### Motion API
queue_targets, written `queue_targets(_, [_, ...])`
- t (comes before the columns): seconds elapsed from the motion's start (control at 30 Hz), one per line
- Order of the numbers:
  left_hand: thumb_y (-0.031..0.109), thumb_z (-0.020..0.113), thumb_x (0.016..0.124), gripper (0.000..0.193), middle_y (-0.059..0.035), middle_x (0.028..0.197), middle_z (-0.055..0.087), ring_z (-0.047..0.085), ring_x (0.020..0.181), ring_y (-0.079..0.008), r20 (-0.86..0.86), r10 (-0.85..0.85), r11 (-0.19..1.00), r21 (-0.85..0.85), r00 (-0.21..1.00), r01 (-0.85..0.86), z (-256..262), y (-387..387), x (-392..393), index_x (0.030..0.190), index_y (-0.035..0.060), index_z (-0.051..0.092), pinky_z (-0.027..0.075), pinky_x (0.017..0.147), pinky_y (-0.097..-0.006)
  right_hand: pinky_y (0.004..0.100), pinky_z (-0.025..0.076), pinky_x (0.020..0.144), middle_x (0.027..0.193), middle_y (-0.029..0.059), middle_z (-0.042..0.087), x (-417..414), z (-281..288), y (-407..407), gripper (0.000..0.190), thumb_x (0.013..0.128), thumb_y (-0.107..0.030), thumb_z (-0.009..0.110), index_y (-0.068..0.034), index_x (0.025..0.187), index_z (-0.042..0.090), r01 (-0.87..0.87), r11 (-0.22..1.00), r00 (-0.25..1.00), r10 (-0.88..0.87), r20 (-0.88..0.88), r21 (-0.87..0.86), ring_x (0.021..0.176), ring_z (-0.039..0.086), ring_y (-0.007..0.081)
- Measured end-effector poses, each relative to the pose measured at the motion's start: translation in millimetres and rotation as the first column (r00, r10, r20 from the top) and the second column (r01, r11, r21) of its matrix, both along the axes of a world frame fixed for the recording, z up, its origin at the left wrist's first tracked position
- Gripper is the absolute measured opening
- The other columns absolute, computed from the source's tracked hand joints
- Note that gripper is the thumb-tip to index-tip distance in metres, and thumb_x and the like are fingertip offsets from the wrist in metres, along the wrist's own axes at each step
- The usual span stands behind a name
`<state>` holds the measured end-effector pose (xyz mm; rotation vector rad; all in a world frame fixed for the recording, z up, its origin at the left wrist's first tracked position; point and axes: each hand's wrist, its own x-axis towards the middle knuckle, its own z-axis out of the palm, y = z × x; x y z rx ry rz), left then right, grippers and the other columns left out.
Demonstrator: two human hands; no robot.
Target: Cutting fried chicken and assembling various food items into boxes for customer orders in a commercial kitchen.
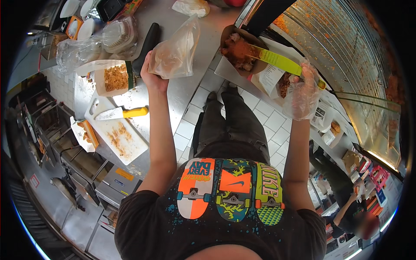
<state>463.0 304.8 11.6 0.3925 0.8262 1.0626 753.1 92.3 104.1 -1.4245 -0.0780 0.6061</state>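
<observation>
My left hand (156, 73) holds a clear plastic bag (175, 52) with some brownish-red residue or contents, over the steel table. On my right hand (304, 87) is a clear plastic glove; its fingers are closed on a yellow-green spatula or scraper (279, 61). The tool's far end reaches over an open paper food box (245, 52), where reddish powder or sauce covers the food. Below that box, a white printed slip (270, 79) lies beside another container of dark reddish food (284, 85).
A yellow-handled knife (125, 112) lies on a white cutting board (117, 138). Near it stand a carton of crumbs (116, 78) and a smaller food box (86, 135). Clear plastic lids (118, 34) are stacked at upper left. A glass-sided warmer (370, 113) borders the right. Another person (338, 182) works at lower right.
</observation>
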Motion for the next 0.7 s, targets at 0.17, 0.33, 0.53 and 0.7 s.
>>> queue_targets(0.17, [0.023, 0.033, 0.091, 0.047, -0.0211, 0.128, 0.046, 0.048, 0.116, -0.0356, -0.006, -0.002, 1.000, 0.018, 1.000, 0.002, 0.0, -2.9, -8.1, 0.129, -0.0048, 0.039, 0.039, 0.098, -0.0485, 0.0231, 0.044, 0.060, 0.096, 0.0088, 0.059, 15.8, -18.9, -28.6, 0.020, 0.085, -0.014, 0.059, 0.000, 0.099, 0.056, -0.011, 0.998, 0.983, 0.001, 0.183, 0.054, 0.066, 0.049, 0.0113])
queue_targets(0.33, [0.025, 0.032, 0.090, 0.048, -0.0219, 0.127, 0.046, 0.049, 0.114, -0.0358, -0.026, -0.007, 1.000, 0.019, 1.000, 0.008, -3.6, -3.9, -18.5, 0.129, -0.0034, 0.040, 0.041, 0.096, -0.0478, 0.0228, 0.044, 0.062, 0.102, 0.0085, 0.059, 14.9, 5.4, -36.3, 0.020, 0.085, -0.014, 0.060, 0.001, 0.099, 0.059, -0.016, 0.996, 0.980, 0.034, 0.197, -0.089, 0.074, 0.051, 0.0110])
queue_targets(0.53, [0.024, 0.031, 0.090, 0.048, -0.0208, 0.128, 0.047, 0.048, 0.116, -0.0344, -0.082, -0.007, 1.000, -0.006, 0.997, 0.006, 0.5, -9.3, -10.1, 0.129, -0.0031, 0.040, 0.041, 0.098, -0.0466, 0.0217, 0.044, 0.060, 0.097, 0.0088, 0.061, 10.2, 16.5, -27.1, 0.021, 0.086, -0.016, 0.061, 0.001, 0.100, 0.060, -0.008, 0.969, 0.893, 0.118, 0.434, -0.247, 0.067, 0.052, 0.0103])
queue_targets(0.7, [0.023, 0.032, 0.089, 0.047, -0.0204, 0.127, 0.047, 0.048, 0.115, -0.0342, -0.055, -0.040, 0.999, -0.005, 0.998, 0.040, -5.2, -10.0, -2.4, 0.128, -0.0035, 0.041, 0.040, 0.098, -0.0465, 0.0216, 0.045, 0.059, 0.094, 0.0090, 0.062, -3.4, 16.3, 2.6, 0.020, 0.086, -0.016, 0.062, -0.002, 0.100, 0.060, 0.029, 0.998, 0.956, -0.012, 0.293, -0.052, 0.068, 0.056, 0.0100])
